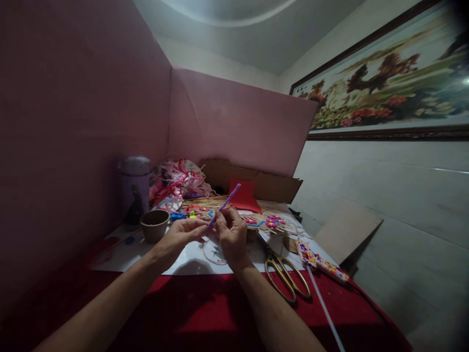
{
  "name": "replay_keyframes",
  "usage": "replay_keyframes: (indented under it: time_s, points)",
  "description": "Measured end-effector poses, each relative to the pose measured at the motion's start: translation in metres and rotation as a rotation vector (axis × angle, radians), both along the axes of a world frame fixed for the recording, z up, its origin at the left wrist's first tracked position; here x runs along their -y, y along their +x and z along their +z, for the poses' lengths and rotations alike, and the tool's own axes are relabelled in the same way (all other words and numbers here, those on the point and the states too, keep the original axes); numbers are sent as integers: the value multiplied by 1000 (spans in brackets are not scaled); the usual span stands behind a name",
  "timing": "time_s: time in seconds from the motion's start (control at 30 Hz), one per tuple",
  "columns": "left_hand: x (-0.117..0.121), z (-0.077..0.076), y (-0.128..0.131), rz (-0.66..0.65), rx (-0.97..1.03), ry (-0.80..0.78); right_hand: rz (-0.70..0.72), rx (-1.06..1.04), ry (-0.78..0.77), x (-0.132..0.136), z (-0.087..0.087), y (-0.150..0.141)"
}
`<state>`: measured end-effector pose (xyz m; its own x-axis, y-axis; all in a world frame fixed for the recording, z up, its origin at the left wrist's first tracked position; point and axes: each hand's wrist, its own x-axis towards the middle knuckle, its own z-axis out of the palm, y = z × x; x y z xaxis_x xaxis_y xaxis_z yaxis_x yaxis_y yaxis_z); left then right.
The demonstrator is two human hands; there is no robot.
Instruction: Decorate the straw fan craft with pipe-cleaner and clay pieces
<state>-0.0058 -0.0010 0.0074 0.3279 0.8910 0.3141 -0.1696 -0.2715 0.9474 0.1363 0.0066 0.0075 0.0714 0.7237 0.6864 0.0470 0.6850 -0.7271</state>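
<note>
A purple pipe cleaner is held between my two hands, its free end slanting up to the right. My right hand pinches it between thumb and fingers. The fingertips of my left hand close on its lower end, which they partly hide. Behind the hands lies a flat piece with pink and blue fuzzy flowers on thin sticks. Large scissors with gold handles lie right of my right hand, blades pointing away. Beyond them is a flower-patterned glue gun with a long clear glue stick.
On the left stand a brown cup and a lilac thermos. A heap of pink and red pipe cleaners sits at the back beside red paper and cardboard. White paper covers part of the red tablecloth.
</note>
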Motion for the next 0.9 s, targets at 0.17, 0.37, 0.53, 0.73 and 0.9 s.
replay_keyframes:
  time_s: [0.17, 0.37, 0.53, 0.73, 0.9]
  points:
    - [-1, -2, 0, -57, 18, 31, 76, -19, -29, 4, 2, -2]
    - [2, 1, 1, -107, -8, 63, 315, -242, -137, 0, 1, -5]
    - [6, 1, 1, -65, -143, 169, 446, -351, -231, -2, 2, -8]
    - [6, -2, 1, -66, -353, 254, 421, -428, -254, 1, 9, -4]
    - [0, 5, -5, 175, -32, 205, 615, -223, -354, 6, 7, -5]
